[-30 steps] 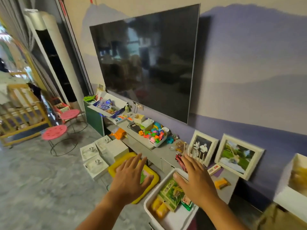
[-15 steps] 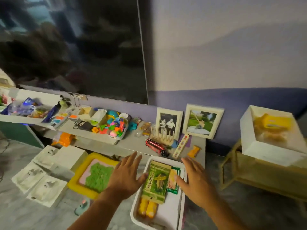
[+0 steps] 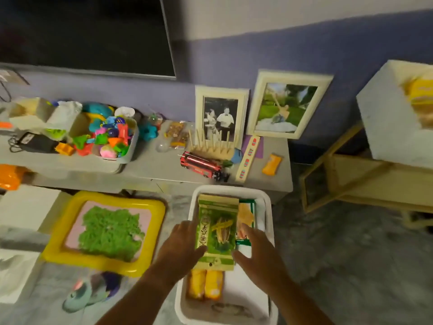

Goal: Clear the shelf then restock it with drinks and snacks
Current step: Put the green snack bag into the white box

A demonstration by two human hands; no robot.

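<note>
I am reaching my left hand (image 3: 180,247) and right hand (image 3: 255,252), fingers spread and gripping nothing, around the green snack packet (image 3: 216,231) in the white bin (image 3: 267,207), probably to lift it.

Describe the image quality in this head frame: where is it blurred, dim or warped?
Head view: dim indoor light; the left edge and the white box at right are motion-smeared; both hands look soft over the green snack packet; wide-angle bending tilts the photo frames; the dark TV shows no glare.
</note>
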